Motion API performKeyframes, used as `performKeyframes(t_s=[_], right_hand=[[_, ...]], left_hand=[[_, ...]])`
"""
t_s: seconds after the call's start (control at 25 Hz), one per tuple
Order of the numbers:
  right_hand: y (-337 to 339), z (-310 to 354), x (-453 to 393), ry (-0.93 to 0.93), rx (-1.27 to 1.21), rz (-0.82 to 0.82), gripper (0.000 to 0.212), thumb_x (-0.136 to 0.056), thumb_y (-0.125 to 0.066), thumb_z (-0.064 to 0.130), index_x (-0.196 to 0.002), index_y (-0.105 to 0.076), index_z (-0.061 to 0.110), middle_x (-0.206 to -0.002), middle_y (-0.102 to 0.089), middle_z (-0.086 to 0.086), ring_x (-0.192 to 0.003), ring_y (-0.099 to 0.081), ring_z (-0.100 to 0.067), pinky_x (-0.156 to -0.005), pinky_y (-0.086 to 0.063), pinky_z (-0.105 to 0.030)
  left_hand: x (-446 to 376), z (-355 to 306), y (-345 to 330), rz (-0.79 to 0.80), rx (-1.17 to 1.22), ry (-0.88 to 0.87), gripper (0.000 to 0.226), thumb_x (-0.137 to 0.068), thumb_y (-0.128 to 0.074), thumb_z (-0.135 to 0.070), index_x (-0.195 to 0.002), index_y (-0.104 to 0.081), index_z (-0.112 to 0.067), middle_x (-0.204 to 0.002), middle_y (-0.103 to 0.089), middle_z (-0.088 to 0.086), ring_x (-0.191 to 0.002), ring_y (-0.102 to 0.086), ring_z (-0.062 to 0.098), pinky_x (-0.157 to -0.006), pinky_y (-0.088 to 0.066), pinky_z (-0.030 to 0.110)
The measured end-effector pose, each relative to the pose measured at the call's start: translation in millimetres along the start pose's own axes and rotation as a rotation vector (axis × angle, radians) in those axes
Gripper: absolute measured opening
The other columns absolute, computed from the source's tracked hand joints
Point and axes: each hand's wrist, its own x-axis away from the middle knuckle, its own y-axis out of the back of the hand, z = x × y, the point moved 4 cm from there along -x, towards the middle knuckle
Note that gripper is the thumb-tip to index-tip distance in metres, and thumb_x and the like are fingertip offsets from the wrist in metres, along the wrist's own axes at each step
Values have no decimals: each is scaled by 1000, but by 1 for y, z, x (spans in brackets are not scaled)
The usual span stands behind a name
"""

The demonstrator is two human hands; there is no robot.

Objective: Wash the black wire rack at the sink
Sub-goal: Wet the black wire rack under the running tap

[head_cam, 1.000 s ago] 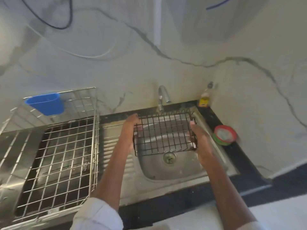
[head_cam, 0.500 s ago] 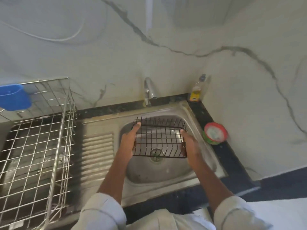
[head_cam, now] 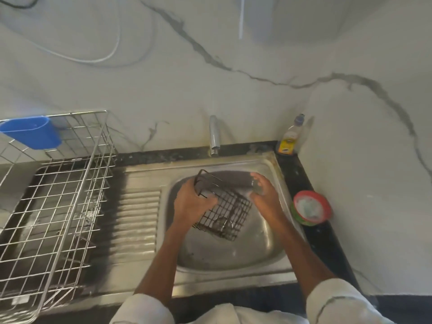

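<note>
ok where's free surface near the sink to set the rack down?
Bare: the ribbed drainboard between the silver dish rack and the basin, and the basin floor nearest the camera. Crowded: the right ledge, with soap dish and bottle; both hands and the black wire rack fill mid-basin.

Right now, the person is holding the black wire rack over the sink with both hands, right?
Not quite. The head view shows only the left hand gripping the black wire rack over the steel sink. The right hand is off the rack, beside it.
</note>
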Motion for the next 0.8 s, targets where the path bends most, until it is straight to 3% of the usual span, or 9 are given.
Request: performKeyframes(t_s=[0.08,0.2,0.32,0.48,0.56,0.64,0.68,0.72,0.8], right_hand=[[-17,13,-6,119,128,306,92,-80,-67,-10,-153,-38,38,-160,-35,10,-144,-33,-6,-109,-38,-20],[-39,11,-5,30,193,613,114,-79,-76,-3,-159,-13,46,-166,-21,13,-142,-31,-7,-95,-49,-20],[-46,10,-7,-7,144,564,119,-71,-81,1,-157,-13,47,-158,-35,7,-143,-37,-14,-97,-52,-31],[-46,14,-12,11,16,404,107,-62,-84,15,-151,-30,42,-138,-48,9,-132,-49,-14,-92,-56,-35],[-44,11,-17,25,-27,337,102,-57,-83,23,-147,-38,36,-132,-51,9,-127,-54,-17,-91,-58,-38],[-41,11,-22,-2,-17,304,99,-56,-84,18,-144,-41,35,-128,-52,12,-124,-57,-20,-93,-58,-41],[-39,12,-24,-36,-7,280,100,-56,-84,15,-143,-41,36,-128,-52,11,-123,-57,-21,-94,-59,-44],[-36,11,-27,-68,3,253,100,-56,-84,15,-143,-40,36,-129,-52,9,-124,-57,-21,-95,-58,-47],[-34,7,-33,-123,11,214,100,-57,-84,14,-144,-40,33,-133,-51,5,-125,-55,-21,-97,-56,-51]], left_hand=[[-3,-15,-3,109,-201,-106,96,-57,-75,-65,-147,-52,-41,-139,-65,-14,-129,-60,15,-114,-44,58],[-13,-28,-7,286,-425,-224,107,-59,-76,-61,-157,-39,-40,-153,-54,-12,-144,-47,20,-119,-28,63],[-26,-39,-2,409,-420,-288,105,-68,-88,-45,-159,-38,-35,-149,-53,-10,-143,-43,17,-118,-25,49],[-47,-57,-3,470,-453,-386,108,-71,-87,-45,-163,-33,-33,-152,-52,-7,-146,-39,19,-120,-27,51],[-55,-63,0,542,-447,-392,106,-77,-88,-44,-165,-30,-33,-156,-48,-10,-148,-36,14,-120,-22,39],[-65,-60,11,678,-160,-277,83,-90,-83,-41,-162,-42,-30,-152,-50,-16,-140,-43,7,-121,-27,22],[-74,-59,19,648,21,-215,64,-97,-77,-39,-155,-53,-27,-150,-55,-14,-137,-50,9,-120,-35,25],[-88,-56,24,518,128,-148,47,-102,-69,-38,-146,-62,-21,-144,-62,-7,-132,-57,15,-118,-43,33],[-124,-50,21,237,46,-28,31,-110,-56,-32,-119,-70,-6,-122,-71,8,-116,-66,28,-108,-51,45]])
